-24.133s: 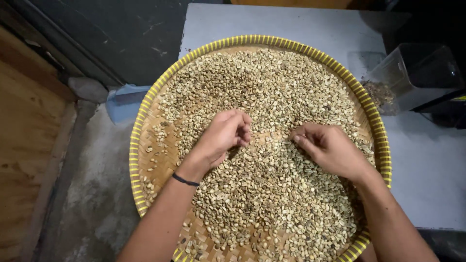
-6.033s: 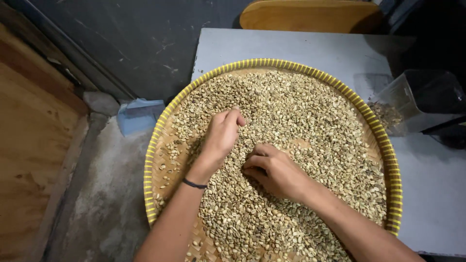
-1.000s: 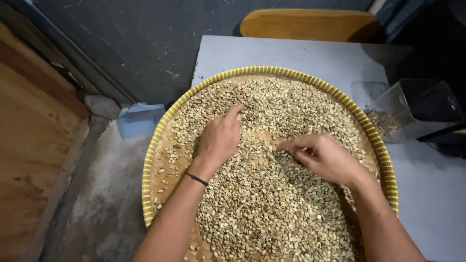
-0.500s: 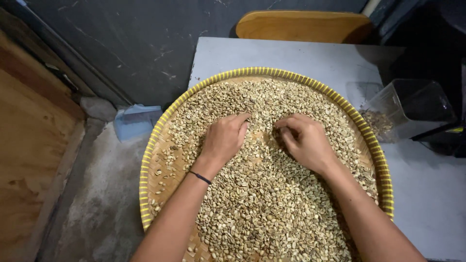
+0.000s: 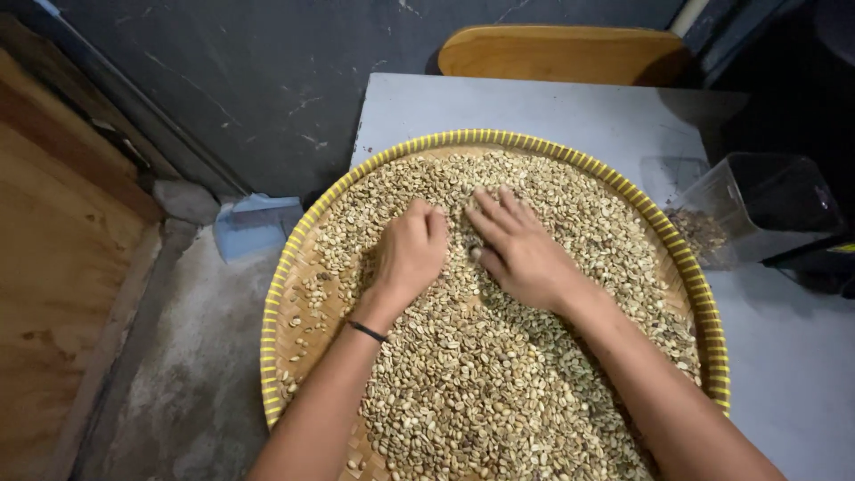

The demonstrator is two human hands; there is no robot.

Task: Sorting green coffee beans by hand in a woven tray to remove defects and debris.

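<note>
A tray (image 5: 283,267) is sitting on a table (image 5: 570,107), overhanging its left edge. Beans (image 5: 499,401) are lying in the tray, thinning toward its left side. The left hand (image 5: 408,254) and right hand (image 5: 517,249) are resting side by side on the beans near the tray's middle. A box (image 5: 757,209) is standing on the table just right of the tray. A chair (image 5: 561,53) is standing behind the table. A dustpan (image 5: 254,223) is lying on the floor (image 5: 187,383), left of the tray.
</note>
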